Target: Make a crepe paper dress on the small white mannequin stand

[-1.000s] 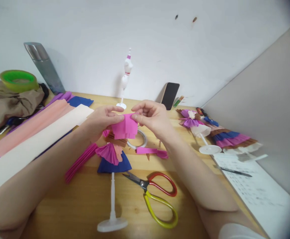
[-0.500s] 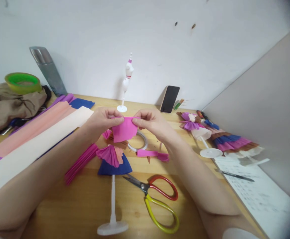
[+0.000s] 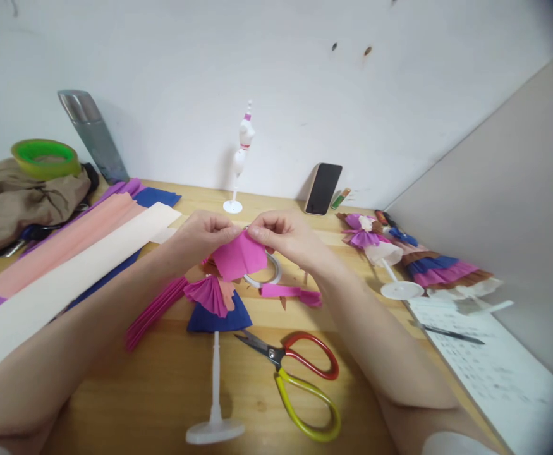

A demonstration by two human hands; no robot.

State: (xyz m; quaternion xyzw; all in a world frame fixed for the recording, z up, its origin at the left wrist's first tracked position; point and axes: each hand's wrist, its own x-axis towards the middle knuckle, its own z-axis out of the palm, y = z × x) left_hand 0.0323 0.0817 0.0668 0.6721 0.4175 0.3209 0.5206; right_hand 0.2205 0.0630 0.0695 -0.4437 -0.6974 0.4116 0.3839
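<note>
My left hand (image 3: 205, 232) and my right hand (image 3: 283, 235) meet over the middle of the wooden desk (image 3: 162, 379). Both pinch the top edge of a small piece of pink crepe paper (image 3: 239, 256), gathered so that it fans out downward. Just below it lies a white mannequin stand (image 3: 215, 379) wearing a blue and pink pleated paper skirt (image 3: 214, 303). A folded pink paper strip (image 3: 151, 309) lies left of the skirt, and a pink scrap (image 3: 289, 292) lies to the right.
Scissors (image 3: 299, 373) with red and yellow handles lie near the front. A tape ring (image 3: 267, 273) sits behind the paper. Long crepe sheets (image 3: 62, 259) cover the left. An upright mannequin (image 3: 241, 155), a phone (image 3: 322, 188), dressed dolls (image 3: 399, 259), a printed sheet with pen (image 3: 485, 360) are around.
My fingers have drawn closer together along the paper's top edge, bunching it into a narrower gather. The paper now fans out below instead of hanging as a flat rectangle.
</note>
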